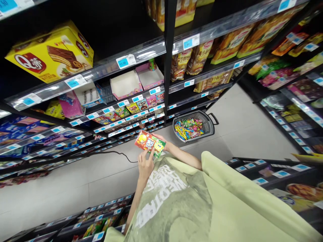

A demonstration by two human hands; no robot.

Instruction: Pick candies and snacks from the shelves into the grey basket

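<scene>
My right hand (163,138) grips a flat snack packet (149,143) from behind, around its right end. The packet is orange, red and green, with yellow cartoon figures on its front. Some of the right fingers are hidden behind it. My left hand (145,165) is at the packet's lower edge, fingers stretched out and fingertips touching its front. A dark grey shopping basket (209,129) stands on the floor beyond my right forearm. Inside it lie many small colourful snack packets (188,129).
Black shelves line both sides of the aisle. A yellow cake box (54,53) sits on an upper shelf at left, above an open display carton (126,84) and a row of small packets (133,107). Bagged bread (199,57) stands at upper right. A black cable (111,152) crosses the tiled floor (108,174).
</scene>
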